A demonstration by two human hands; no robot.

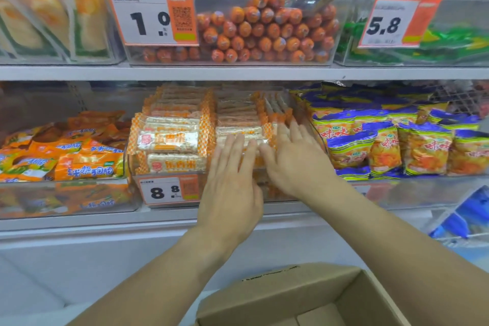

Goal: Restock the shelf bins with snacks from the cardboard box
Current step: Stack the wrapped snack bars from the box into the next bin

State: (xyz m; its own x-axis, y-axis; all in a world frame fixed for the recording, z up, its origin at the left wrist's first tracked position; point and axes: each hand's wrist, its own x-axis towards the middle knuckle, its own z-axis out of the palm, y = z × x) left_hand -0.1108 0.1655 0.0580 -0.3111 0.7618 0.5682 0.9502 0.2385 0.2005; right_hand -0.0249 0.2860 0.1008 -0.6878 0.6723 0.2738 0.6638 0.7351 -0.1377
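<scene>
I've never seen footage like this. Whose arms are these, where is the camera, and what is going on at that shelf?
There is no machine here: a person wears a camera on the head, looking forward and down, so you see their own bare arms. The left hand and right hand reach out with straight fingers, pressing flat on the rice cracker packs in the clear bin with the 8.8 price tag. Neither hand grips anything. Beside it are orange snack bags and blue-and-yellow chip bags; above, orange sausages. The open cardboard box sits below.
</scene>
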